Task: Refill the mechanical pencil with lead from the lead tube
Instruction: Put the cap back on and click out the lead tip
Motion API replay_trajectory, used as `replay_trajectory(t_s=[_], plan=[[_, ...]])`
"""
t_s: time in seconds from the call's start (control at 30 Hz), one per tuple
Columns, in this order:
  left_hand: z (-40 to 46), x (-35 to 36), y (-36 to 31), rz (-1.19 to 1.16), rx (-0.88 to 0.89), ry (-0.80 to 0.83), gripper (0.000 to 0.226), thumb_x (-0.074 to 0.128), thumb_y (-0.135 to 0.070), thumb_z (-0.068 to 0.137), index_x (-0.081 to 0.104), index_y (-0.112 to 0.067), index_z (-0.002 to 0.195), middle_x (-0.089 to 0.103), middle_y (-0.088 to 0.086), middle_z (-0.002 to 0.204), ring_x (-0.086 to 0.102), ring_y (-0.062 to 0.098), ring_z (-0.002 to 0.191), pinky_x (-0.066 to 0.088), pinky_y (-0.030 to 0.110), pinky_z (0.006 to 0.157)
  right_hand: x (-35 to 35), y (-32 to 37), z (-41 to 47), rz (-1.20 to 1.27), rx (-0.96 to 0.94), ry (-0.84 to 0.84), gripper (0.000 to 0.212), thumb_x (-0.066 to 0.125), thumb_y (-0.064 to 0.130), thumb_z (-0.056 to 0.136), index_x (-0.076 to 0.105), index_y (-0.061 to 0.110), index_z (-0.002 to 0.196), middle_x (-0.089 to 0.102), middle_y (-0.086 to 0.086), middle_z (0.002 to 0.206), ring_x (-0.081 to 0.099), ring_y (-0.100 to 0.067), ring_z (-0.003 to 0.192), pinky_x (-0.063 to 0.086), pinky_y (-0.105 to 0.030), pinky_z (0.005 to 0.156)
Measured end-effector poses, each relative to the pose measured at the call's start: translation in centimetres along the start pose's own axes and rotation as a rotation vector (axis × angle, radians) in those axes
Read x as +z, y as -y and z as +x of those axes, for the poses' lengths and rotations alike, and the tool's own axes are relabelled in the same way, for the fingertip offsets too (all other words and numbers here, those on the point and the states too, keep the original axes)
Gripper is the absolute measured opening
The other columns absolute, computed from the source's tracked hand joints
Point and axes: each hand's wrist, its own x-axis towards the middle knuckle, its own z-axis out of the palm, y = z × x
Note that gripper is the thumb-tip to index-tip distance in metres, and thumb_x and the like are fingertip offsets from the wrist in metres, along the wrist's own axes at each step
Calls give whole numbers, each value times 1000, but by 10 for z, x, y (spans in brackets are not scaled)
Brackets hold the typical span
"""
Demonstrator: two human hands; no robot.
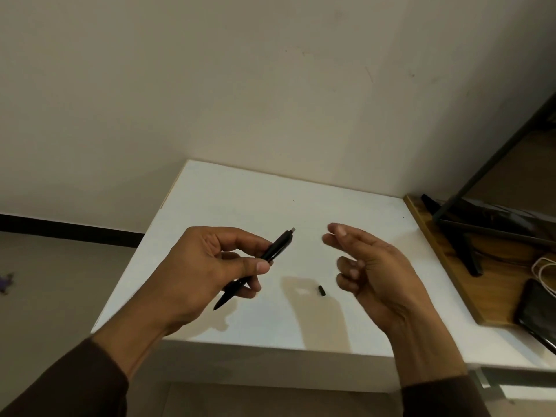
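**A:** What sits at the centre of the frame?

**B:** A white worktop set against a pale wall. Two hands hover above it, sleeves dark brown.

**A:** Where is the mechanical pencil?

**B:** The left hand, left of centre, grasps the black mechanical pencil between thumb and fingers. The pencil slants, its tip toward the lower left and its pale, uncovered top end toward the upper right.

**A:** And the other hand?

**B:** The right hand, right of centre, holds nothing. Its thumb and forefinger reach toward the pencil, apart from it; the other fingers curl loosely.

**A:** Anything lying on the worktop?

**B:** A small black cap lies between the hands, just below them. At the right edge of the frame, a wooden desk carries a dark phone and a white cable.
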Motion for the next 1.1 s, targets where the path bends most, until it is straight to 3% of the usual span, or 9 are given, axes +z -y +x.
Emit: replay_trajectory(t_s=[0.1,0.2,0.3,0.5,0.6,0.67,0.73,0.83,1.1], plan=[[2,-1,3,-6,2,-30,21,79,-2,83,86,-20,93,80,11,82,75,24,65,66,37,66,-24,-8,6,-543,-115,-287,7,74,21,94,80,19,95,79,4,84,55,-3,54,43,-20,56],[4,-1,4,-9,6,-43,21,79,-2,83,86,-20,92,81,12,83,75,23,64,66,36,65,-25,-22,8,-855,-51,-197,14,80,33,88,77,21,92,74,10,87,66,-5,81,42,-18,60],[3,-1,5,2,8,-51,22,78,-1,84,86,-20,92,81,11,83,75,23,64,66,36,65,-15,-38,13,-978,44,-83,25,85,37,83,73,18,95,70,6,89,63,-6,79,41,-20,58],[3,-4,5,-7,-2,-64,20,79,0,84,85,-16,93,81,11,88,74,23,63,66,37,64,-3,-47,17,-1092,-17,-91,11,78,22,90,71,19,83,69,3,84,62,-10,75,43,-22,58],[3,-4,4,-10,-2,-58,20,79,0,84,85,-16,95,81,10,89,75,24,64,65,38,65,1,-42,13,-982,-95,-73,9,74,22,94,73,18,85,71,3,81,64,-11,69,44,-21,55],[3,-5,5,-13,2,-57,21,79,0,84,85,-17,95,82,9,89,75,24,64,65,38,65,7,-34,9,-665,-164,-39,4,71,21,96,75,20,96,75,-2,81,65,-9,62,50,-24,55],[4,-4,5,-9,9,-50,21,79,0,84,85,-18,94,82,9,87,76,24,65,65,38,65,18,-24,4,-363,-226,21,14,68,17,99,77,22,108,78,-5,87,66,-12,63,54,-25,59],[5,-1,6,0,8,-21,22,80,-2,84,86,-20,94,81,7,83,76,24,66,66,37,66,35,-12,-4,-111,-301,68,15,68,17,98,81,20,105,80,-5,94,70,-16,76,57,-27,66],[5,0,4,10,18,9,23,80,-4,84,86,-24,95,81,7,81,76,26,68,67,41,69,44,-3,-13,-59,-357,63,23,75,32,81,82,20,100,82,-5,99,74,-20,91,57,-33,75]])
